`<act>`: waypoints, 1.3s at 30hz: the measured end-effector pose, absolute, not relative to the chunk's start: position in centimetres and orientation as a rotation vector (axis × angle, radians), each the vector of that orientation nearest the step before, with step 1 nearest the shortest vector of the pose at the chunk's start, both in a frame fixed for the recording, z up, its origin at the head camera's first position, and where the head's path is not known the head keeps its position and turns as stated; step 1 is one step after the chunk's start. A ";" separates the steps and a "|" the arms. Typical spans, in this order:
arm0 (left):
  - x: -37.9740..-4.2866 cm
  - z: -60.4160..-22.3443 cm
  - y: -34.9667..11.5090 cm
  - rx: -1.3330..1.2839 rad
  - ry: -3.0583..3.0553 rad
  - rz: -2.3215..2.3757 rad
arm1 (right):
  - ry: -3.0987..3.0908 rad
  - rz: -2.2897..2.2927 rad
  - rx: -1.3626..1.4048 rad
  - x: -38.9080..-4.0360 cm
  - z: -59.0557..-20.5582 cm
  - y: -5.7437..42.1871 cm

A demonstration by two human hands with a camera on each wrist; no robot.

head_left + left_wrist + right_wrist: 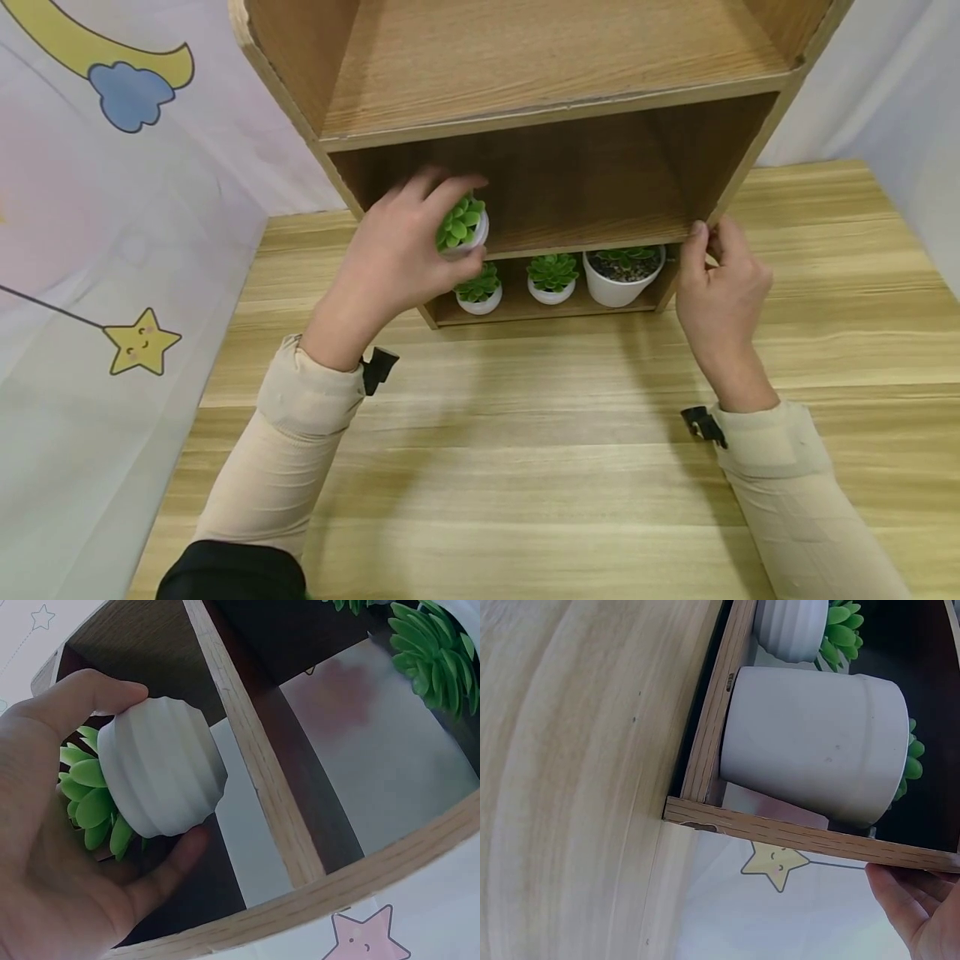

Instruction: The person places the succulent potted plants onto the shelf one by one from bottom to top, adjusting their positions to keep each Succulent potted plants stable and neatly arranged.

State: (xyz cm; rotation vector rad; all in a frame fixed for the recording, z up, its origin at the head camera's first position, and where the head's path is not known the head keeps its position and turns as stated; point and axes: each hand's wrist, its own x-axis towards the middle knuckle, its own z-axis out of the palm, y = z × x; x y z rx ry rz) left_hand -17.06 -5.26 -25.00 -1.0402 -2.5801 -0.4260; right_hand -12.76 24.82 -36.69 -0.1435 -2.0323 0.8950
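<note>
My left hand [401, 242] grips a small potted succulent [461, 225] at the front left of the shelf's middle compartment. In the left wrist view its ribbed white pot [163, 769] sits between thumb and fingers, green leaves toward the palm. My right hand [723, 287] holds the right side panel of the wooden shelf [555, 112], thumb at its front edge. Below, on the bottom level, stand two small potted succulents, one at the left [478, 292] and one in the middle [551, 279], beside a larger white pot [618, 287] with dark gravel and green leaves.
The shelf stands on a wood-grain table [525, 467], its upper board [562, 50] overhanging the middle compartment. A pale curtain [90, 250] printed with a moon, cloud and star hangs along the left. White cloth [832, 75] hangs behind on the right.
</note>
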 end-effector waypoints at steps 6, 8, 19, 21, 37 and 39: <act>-17.4 -24.9 -5.2 -1.019 -2.592 -0.422 | -2.043 0.883 -0.141 -12.8 -36.7 24.8; -17.6 -24.9 -5.1 -1.012 -2.599 -0.424 | -2.034 0.903 -0.156 -12.8 -36.7 24.8; -18.1 -25.0 -4.9 -0.972 -2.645 -0.421 | -2.041 0.894 -0.150 -12.8 -36.8 24.9; -18.1 -24.9 -4.8 -0.969 -2.653 -0.419 | -2.041 0.895 -0.145 -12.8 -36.7 24.9; -18.5 -24.6 -4.3 -0.866 -2.756 -0.386 | -2.025 0.943 -0.173 -12.8 -36.7 24.7; -18.5 -24.6 -4.2 -0.856 -2.766 -0.390 | -2.022 0.957 -0.182 -12.8 -36.7 24.7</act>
